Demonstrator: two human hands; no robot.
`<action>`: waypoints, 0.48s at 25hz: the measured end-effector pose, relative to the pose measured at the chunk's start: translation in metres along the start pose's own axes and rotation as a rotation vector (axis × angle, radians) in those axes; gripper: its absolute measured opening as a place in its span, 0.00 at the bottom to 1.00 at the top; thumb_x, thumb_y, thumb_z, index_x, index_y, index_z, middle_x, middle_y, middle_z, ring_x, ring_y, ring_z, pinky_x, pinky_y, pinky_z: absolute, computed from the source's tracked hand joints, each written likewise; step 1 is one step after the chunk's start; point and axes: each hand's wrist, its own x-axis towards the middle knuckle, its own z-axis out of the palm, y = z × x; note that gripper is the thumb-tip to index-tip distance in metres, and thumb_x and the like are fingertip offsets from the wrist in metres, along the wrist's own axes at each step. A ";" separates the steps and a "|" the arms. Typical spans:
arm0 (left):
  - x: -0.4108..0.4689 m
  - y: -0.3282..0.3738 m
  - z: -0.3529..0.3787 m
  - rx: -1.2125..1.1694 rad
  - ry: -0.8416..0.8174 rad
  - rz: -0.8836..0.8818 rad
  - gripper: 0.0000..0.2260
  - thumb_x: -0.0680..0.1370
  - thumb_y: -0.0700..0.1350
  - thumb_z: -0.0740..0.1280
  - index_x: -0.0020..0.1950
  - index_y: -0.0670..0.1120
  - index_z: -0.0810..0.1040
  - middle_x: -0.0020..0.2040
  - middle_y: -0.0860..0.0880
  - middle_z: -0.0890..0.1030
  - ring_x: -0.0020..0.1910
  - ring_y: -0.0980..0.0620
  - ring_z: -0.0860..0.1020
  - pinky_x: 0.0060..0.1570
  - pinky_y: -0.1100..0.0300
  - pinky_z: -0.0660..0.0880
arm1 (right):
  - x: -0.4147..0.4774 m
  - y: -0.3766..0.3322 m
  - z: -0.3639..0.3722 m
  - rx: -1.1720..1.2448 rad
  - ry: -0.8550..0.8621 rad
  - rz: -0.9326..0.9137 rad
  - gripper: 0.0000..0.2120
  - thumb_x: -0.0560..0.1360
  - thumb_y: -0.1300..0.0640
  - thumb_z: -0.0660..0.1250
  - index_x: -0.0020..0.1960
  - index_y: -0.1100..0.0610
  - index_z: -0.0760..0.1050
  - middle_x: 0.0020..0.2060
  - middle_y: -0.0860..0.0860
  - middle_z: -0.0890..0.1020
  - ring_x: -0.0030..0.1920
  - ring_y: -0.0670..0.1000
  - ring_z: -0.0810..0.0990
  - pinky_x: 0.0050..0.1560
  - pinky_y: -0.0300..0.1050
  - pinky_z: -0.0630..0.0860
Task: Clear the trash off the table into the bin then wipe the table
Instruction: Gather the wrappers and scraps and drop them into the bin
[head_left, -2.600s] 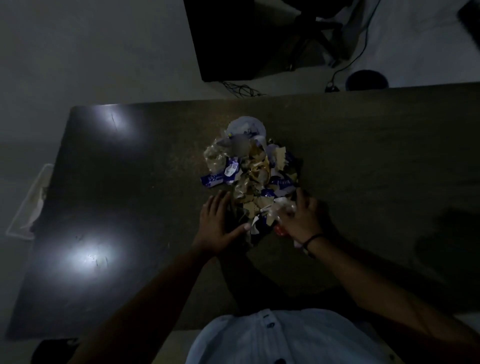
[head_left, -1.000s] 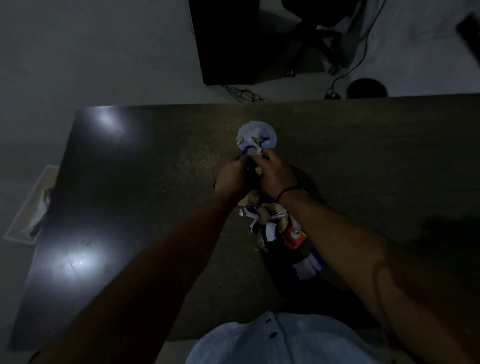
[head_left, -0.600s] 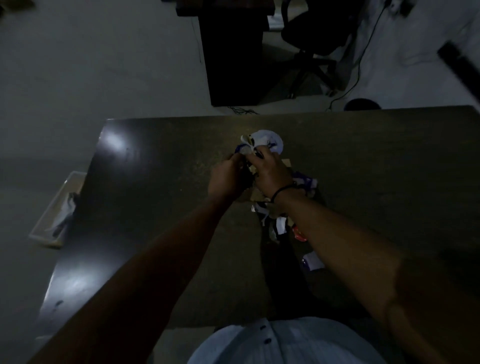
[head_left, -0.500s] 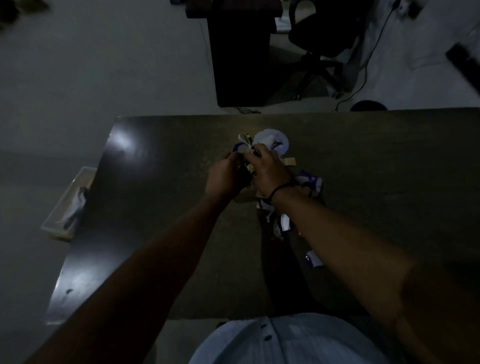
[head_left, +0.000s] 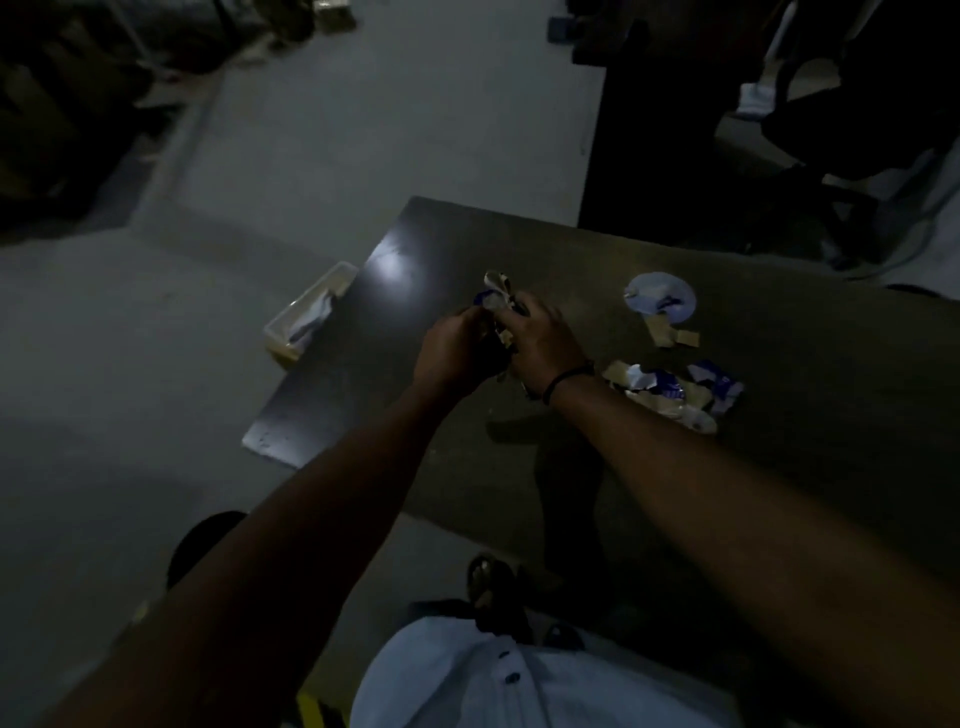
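We see the left hand and the right hand pressed close together above the left part of the desk, both with fingers curled round a bundle of crumpled wrappers whose white and blue ends stick up past the knuckles. We cannot tell whether the bundle touches the desk top. A black band sits on the right wrist.

More trash lies on the desk to the right of the hands. A round white disc lies farthest from us, with tan scraps just beside its near edge. Nearer, close to the right forearm, we find a heap of blue-and-white wrappers mixed with pale torn pieces.

On the floor, just beside the desk's left end, stands a pale rectangular container with something light and crumpled inside; the light is too dim for us to tell what it is.

At the bottom we see a white shirt with dark buttons, and an office chair stands beyond the desk at upper right
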 end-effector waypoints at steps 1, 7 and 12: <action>-0.010 -0.006 -0.006 0.017 0.019 -0.024 0.13 0.73 0.46 0.79 0.53 0.44 0.82 0.48 0.46 0.84 0.41 0.48 0.82 0.37 0.61 0.69 | -0.002 -0.011 0.004 0.003 -0.018 -0.006 0.27 0.75 0.65 0.66 0.73 0.51 0.75 0.68 0.62 0.73 0.59 0.70 0.75 0.57 0.59 0.77; -0.061 -0.058 -0.048 0.037 0.086 -0.128 0.16 0.73 0.47 0.79 0.58 0.43 0.83 0.52 0.44 0.85 0.47 0.45 0.84 0.41 0.62 0.68 | -0.002 -0.084 0.035 0.019 -0.125 -0.121 0.29 0.78 0.64 0.64 0.77 0.47 0.69 0.69 0.59 0.71 0.60 0.67 0.74 0.59 0.58 0.77; -0.099 -0.141 -0.098 -0.017 0.116 -0.254 0.22 0.72 0.48 0.81 0.63 0.43 0.83 0.57 0.42 0.86 0.54 0.42 0.85 0.49 0.54 0.80 | 0.024 -0.175 0.088 0.041 -0.204 -0.219 0.26 0.79 0.63 0.64 0.75 0.46 0.71 0.68 0.59 0.72 0.61 0.66 0.73 0.59 0.56 0.76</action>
